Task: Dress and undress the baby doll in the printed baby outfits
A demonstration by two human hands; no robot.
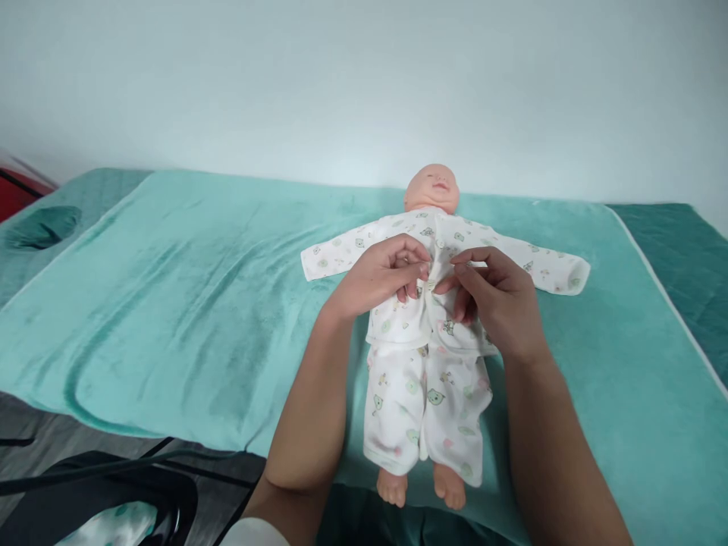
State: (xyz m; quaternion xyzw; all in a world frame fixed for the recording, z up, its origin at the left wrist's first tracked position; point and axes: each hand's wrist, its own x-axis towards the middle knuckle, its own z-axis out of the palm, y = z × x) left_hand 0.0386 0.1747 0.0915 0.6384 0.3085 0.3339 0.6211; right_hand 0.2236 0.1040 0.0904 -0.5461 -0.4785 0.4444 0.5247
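Note:
A baby doll lies on its back, its head toward the wall and its bare feet toward me. It wears a white printed long-sleeved shirt with a buttoned front and matching trousers. The sleeves stretch out to both sides. Over the chest, my left hand has its thumb and fingers pinched at the shirt's front edge. Just across the front opening, my right hand pinches thumb and forefinger together, its other fingers curled lower. Whatever is between the right fingertips is too small to make out.
A turquoise cover with creases on its left half lies over a padded bed. The bed's quilted end has a hole at the left. Behind stands a pale wall. A black chair-like object is at the lower left.

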